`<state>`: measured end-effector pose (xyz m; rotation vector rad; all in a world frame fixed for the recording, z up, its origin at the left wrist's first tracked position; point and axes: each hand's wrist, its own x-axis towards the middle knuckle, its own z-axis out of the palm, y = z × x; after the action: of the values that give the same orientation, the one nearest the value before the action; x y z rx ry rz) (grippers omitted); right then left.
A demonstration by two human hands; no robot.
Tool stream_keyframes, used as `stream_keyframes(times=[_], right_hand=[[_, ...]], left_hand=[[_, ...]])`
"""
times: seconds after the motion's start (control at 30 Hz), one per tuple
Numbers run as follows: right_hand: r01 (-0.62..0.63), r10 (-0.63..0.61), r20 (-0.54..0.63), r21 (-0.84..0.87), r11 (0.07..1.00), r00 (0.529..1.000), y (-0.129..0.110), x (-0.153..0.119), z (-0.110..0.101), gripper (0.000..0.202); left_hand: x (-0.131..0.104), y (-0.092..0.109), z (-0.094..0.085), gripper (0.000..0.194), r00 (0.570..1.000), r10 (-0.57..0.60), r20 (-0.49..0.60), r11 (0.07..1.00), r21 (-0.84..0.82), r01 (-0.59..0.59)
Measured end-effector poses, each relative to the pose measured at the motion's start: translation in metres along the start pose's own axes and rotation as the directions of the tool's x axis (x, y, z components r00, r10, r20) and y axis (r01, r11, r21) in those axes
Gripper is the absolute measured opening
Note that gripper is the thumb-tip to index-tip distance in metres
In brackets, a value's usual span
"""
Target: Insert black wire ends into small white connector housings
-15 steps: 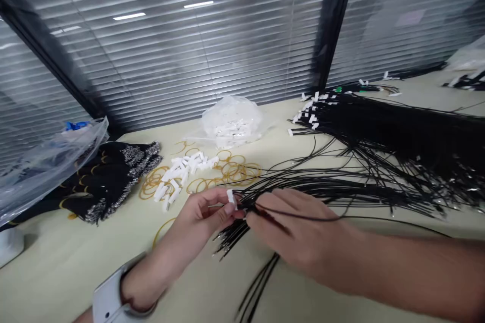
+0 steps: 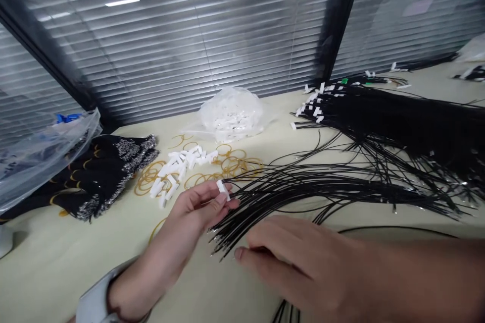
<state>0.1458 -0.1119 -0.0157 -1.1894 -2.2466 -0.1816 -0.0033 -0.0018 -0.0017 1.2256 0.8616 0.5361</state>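
My left hand (image 2: pixel 206 207) pinches a small white connector housing (image 2: pixel 223 190) between thumb and fingertips, just above the tips of a bundle of black wires (image 2: pixel 303 193). Black wire runs behind the housing; whether it enters the housing I cannot tell. Lower and to the right, my right hand (image 2: pixel 288 257) hovers by the metal-tipped ends (image 2: pixel 219 242) of that bundle. Its thumb and curled forefinger stand slightly apart, and nothing shows between them. The other fingers are partly hidden.
Loose white housings (image 2: pixel 182 164) lie among yellow rubber bands (image 2: pixel 235 164). Behind them sits a clear bag (image 2: pixel 231 113) of white parts. Banded black wire bundles (image 2: pixel 98 171) lie left, under plastic (image 2: pixel 49 156). A large pile of wires with white connectors (image 2: pixel 379 116) fills the right.
My right hand has come away from the white housing, moving down and toward me to the wire tips. My left hand has shifted slightly left, still pinching the housing.
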Motion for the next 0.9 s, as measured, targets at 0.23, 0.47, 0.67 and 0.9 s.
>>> stream_keyframes(times=[0.23, 0.47, 0.67, 0.9], right_hand=[[-0.243, 0.276, -0.185, 0.186, 0.952, 0.943, 0.022, 0.001, 0.010, 0.016], [-0.422, 0.461, -0.150, 0.234, 0.876, 0.875, 0.022, 0.004, 0.008, 0.015], [-0.466, 0.504, -0.116, 0.252, 0.848, 0.856, 0.022, 0.001, 0.011, 0.015], [-0.397, 0.432, -0.121, 0.235, 0.887, 0.894, 0.023, 0.000, 0.012, 0.017]], left_hand=[[0.004, -0.001, -0.001, 0.004, 0.991, 0.058, 0.123, 0.997, 0.046, -0.064], [0.003, -0.002, -0.001, 0.003, 0.992, 0.071, 0.107, 0.987, 0.136, -0.085], [0.001, -0.003, 0.000, 0.004, 0.991, 0.079, 0.110, 0.982, 0.165, -0.096], [0.003, -0.001, 0.004, 0.011, 0.984, 0.100, 0.146, 0.954, 0.268, -0.137]])
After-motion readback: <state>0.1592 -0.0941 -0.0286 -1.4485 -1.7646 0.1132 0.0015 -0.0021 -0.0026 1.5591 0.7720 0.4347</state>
